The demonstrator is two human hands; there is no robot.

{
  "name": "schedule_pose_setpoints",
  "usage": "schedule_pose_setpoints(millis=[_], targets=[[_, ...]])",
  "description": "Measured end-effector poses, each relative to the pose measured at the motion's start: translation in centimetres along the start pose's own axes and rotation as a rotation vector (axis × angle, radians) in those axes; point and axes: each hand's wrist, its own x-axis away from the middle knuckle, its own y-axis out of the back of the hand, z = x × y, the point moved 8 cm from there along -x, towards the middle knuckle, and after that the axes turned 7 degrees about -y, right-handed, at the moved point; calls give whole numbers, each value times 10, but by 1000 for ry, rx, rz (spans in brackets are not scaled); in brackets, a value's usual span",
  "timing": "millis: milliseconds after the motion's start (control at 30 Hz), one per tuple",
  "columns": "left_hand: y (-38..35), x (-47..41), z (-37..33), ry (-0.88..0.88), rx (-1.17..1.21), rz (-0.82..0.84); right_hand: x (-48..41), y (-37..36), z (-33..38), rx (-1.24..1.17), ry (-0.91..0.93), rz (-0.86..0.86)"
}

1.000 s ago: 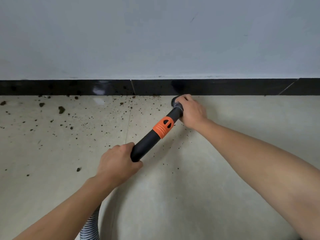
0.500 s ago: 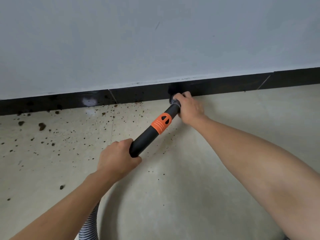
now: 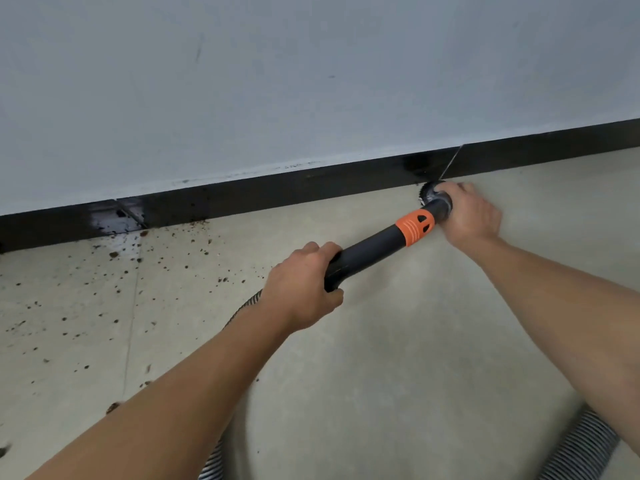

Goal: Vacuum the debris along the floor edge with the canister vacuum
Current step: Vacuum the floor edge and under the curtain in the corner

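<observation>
Pale tiled floor [image 3: 398, 341] below a grey wall [image 3: 277, 81], with a glossy black skirting board [image 3: 277, 192] slanting between them. Black vacuum tube [image 3: 367, 249] with an orange collar [image 3: 415, 226] held low across the middle, its round brush head [image 3: 427, 194] down at the foot of the skirting board; touching it or just beside it, cannot tell which. Dark crumbs of debris [image 3: 159, 258] strewn over the tiles on the left, thickest close to the skirting board, well apart from the brush head. Left hand [image 3: 301, 289] at the tube's rear end, fingers [image 3: 322, 249] curled tight round it. Right hand [image 3: 471, 216] at the front, fingers closed about the tube just behind the brush head. Ribbed grey hose [image 3: 585, 441] along the floor at lower right, another stretch showing behind the left wrist.
</observation>
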Motion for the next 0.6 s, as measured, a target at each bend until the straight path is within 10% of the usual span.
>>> schedule_pose_setpoints(millis=[300, 600], targets=[[14, 31, 38, 94, -95, -45, 9, -16, 67, -72, 181, 3], [27, 199, 108, 307, -21, 437, 170, -28, 197, 184, 694, 321]])
